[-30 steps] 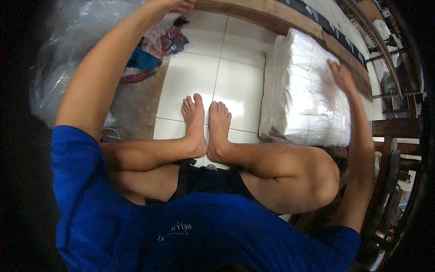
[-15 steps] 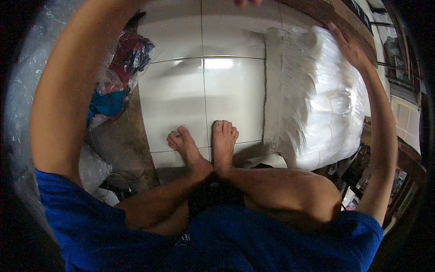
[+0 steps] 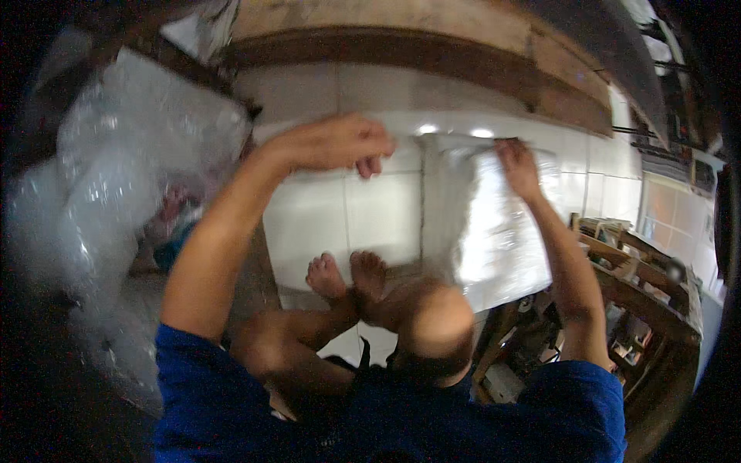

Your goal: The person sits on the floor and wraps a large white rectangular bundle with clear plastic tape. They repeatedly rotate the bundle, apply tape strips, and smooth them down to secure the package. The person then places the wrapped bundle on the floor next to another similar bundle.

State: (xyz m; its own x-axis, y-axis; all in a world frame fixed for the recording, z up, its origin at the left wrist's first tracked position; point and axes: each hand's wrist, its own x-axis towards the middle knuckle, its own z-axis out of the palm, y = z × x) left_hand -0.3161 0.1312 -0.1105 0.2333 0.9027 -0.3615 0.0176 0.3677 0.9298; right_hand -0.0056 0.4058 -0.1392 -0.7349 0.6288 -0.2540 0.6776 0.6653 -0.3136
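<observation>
A thick bundle of clear plastic sheets or bags [image 3: 502,239] lies on the white tiled floor, to the right of my bare feet. My right hand [image 3: 517,163] rests at the bundle's far end, fingers stretched toward its edge. My left hand [image 3: 351,145] hangs in the air over the floor, left of the bundle and apart from it. Its fingers are loosely bent and somewhat blurred, with nothing visible in them. The side of the bundle under my right palm is hidden.
A large heap of clear plastic [image 3: 116,193] fills the left side, with a teal item [image 3: 171,251] beside it. A long wooden beam or bench [image 3: 386,50] crosses the far side. On the right stands a wooden rack [image 3: 648,301] with assorted things.
The view has shifted, bringing the wooden beam and right-hand rack into fuller sight. My left hand has come into view from the top edge. My right hand is now at the bundle's far end.
</observation>
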